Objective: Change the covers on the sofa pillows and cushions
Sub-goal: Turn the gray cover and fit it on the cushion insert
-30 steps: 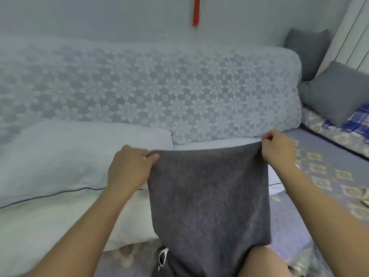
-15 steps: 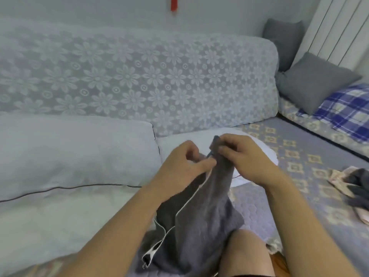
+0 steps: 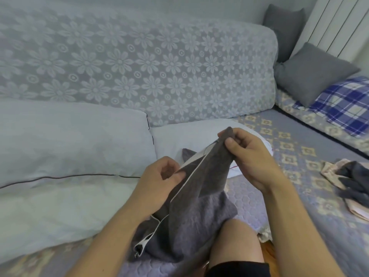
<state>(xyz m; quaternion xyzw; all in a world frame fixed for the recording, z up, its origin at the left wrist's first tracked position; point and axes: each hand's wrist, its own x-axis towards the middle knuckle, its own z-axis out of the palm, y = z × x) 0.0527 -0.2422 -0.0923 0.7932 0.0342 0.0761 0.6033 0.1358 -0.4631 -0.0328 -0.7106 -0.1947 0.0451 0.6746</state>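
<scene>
**Grey cover, held at its open edge**

While only the head view serves, entries follow from it alone.

Cover [image 3: 199, 196]: grey knit, white zip tape along one edge; upper part stretched between both hands, the rest heaped on the person's lap and the sofa seat [image 3: 299, 196].

Right hand [image 3: 251, 162]: fingers and thumb pinch the top corner of the cover and hold it up, likely to keep the zip edge taut.

Left hand [image 3: 159, 176]: fingers curled, pinching the same edge lower down, apparently parting the opening to find the mouth.

Insert [image 3: 199, 136]: white, lying just behind the cover on the seat, probably the one awaiting it.

Large pillow [image 3: 69, 140]: pale, dark piping, to the left against the lace backrest [image 3: 139, 66].

Grey cushions [image 3: 311, 72], plaid cloth [image 3: 347, 104]: far right corner.

Cloth pile [image 3: 351, 176]: on the seat at right, possibly removed covers.
</scene>
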